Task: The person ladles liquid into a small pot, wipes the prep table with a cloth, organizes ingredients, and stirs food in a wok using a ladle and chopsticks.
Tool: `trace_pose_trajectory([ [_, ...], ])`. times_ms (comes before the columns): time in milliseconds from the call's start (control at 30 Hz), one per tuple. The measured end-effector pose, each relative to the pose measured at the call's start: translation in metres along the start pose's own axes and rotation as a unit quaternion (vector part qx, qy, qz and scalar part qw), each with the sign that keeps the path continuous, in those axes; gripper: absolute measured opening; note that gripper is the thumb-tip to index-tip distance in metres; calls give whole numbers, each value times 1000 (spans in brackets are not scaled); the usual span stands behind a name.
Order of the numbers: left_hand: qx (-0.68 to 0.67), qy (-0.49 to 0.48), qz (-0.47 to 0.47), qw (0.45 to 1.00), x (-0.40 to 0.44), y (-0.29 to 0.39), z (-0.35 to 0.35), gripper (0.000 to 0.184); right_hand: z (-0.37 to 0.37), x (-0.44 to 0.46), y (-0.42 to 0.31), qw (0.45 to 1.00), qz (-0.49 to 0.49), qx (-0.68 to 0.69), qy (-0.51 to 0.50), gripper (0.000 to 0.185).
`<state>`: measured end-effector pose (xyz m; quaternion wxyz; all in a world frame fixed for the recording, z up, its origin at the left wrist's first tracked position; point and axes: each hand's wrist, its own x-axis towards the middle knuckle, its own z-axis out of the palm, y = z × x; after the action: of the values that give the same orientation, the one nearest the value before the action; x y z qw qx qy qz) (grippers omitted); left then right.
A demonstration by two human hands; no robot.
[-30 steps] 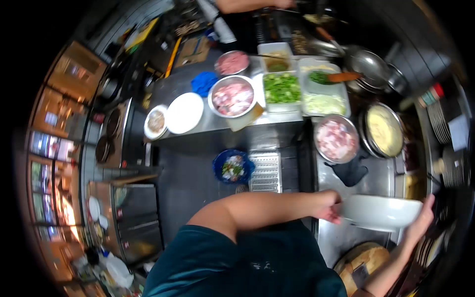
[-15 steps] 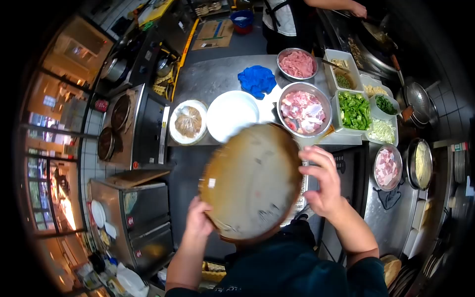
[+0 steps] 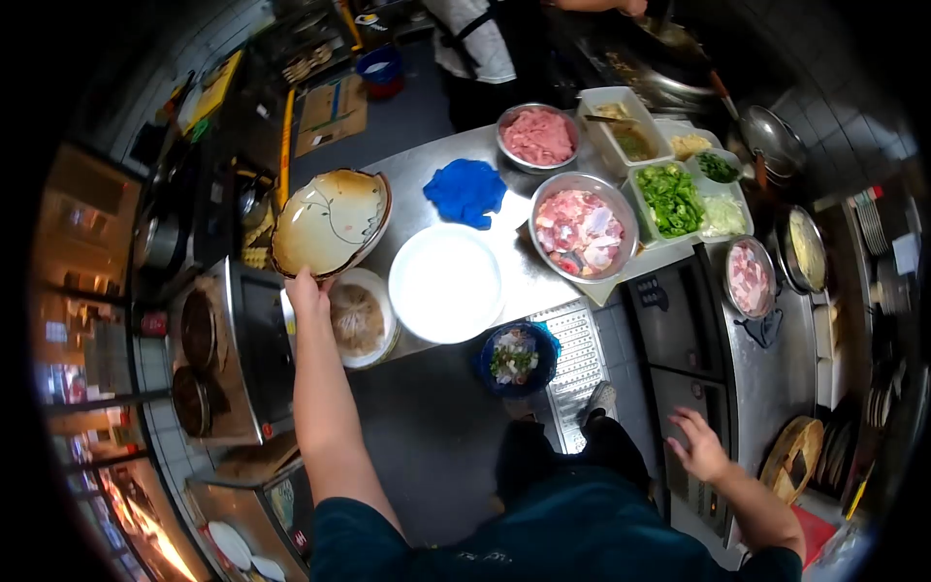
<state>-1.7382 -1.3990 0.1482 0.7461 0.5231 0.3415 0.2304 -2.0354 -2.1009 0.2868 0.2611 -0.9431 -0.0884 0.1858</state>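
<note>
My left hand (image 3: 310,291) grips the near edge of a shallow tan bowl (image 3: 325,223) with a brown rim and a dark line pattern, at the left end of the steel table. Just below and beside it is a white container (image 3: 357,318) holding something brown in clear plastic. A round white bowl (image 3: 446,283) stands to the right of that. My right hand (image 3: 697,445) hangs over the floor at the lower right, fingers apart, holding nothing.
On the steel table (image 3: 412,155) are a blue cloth (image 3: 466,192), bowls of raw meat (image 3: 582,233) and tubs of green vegetables (image 3: 669,200). A blue basin (image 3: 516,360) is on the floor. A co-worker (image 3: 470,39) stands across the table.
The tan bowl has moved left, from in front of me to the table's left end, and its inside now faces up. My right hand has let go and moved away to the right.
</note>
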Motion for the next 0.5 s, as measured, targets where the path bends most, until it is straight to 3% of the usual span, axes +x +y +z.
trace_pose_trajectory([
  [100,-19,-51,-52,997,56,-34,18,44,-31,-27,21,991,-7,-108,-72,40],
  [133,37,-2,-78,996,77,-48,18,44,-37,-38,34,984,-3,-148,-95,39],
  [167,3,-28,-82,996,89,-58,12,44,-39,-51,54,978,-2,-183,-102,43],
  [267,96,49,-133,985,126,-72,7,46,-66,-60,64,971,34,-201,-127,44],
  [333,156,49,-139,977,134,-75,3,39,-69,-61,72,973,48,-195,-112,42],
  [400,263,61,-130,954,128,-72,4,35,-68,-53,72,976,66,-188,-94,41],
  [467,250,76,-79,962,152,-92,-9,34,-66,-41,72,980,71,-160,-90,39],
  [500,348,87,-45,932,186,-111,-30,30,-60,-36,77,982,74,-154,-86,39],
])
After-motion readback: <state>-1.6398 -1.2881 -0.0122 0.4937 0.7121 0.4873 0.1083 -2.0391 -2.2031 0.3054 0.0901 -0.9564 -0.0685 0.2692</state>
